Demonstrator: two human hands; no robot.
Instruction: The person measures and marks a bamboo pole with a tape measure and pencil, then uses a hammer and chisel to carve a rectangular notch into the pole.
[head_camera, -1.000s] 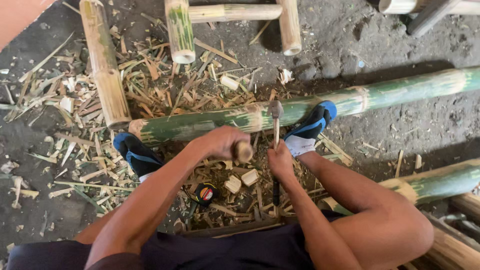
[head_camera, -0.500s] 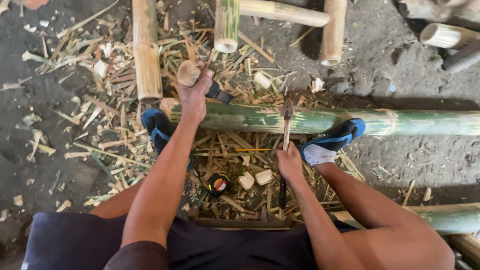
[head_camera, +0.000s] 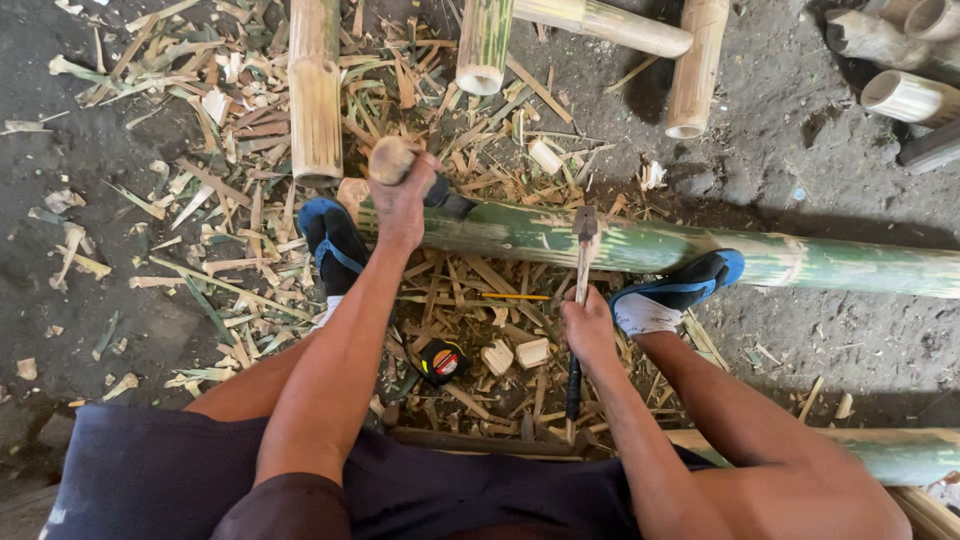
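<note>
Head view: left hand (head_camera: 403, 200) raised gripping mallet (head_camera: 392, 160).

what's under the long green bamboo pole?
The bamboo pole lies on dirt ground, with splinters and offcuts packed along its near side. Both sandalled feet brace against it. Whatever sits directly beneath it is covered by the pole itself.

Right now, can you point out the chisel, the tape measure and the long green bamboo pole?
chisel (head_camera: 584, 250), head view, on its upper shaft near the pole.
tape measure (head_camera: 443, 361), head view, on its round case.
green bamboo pole (head_camera: 520, 232), head view, on its bare side between the hands.
</note>
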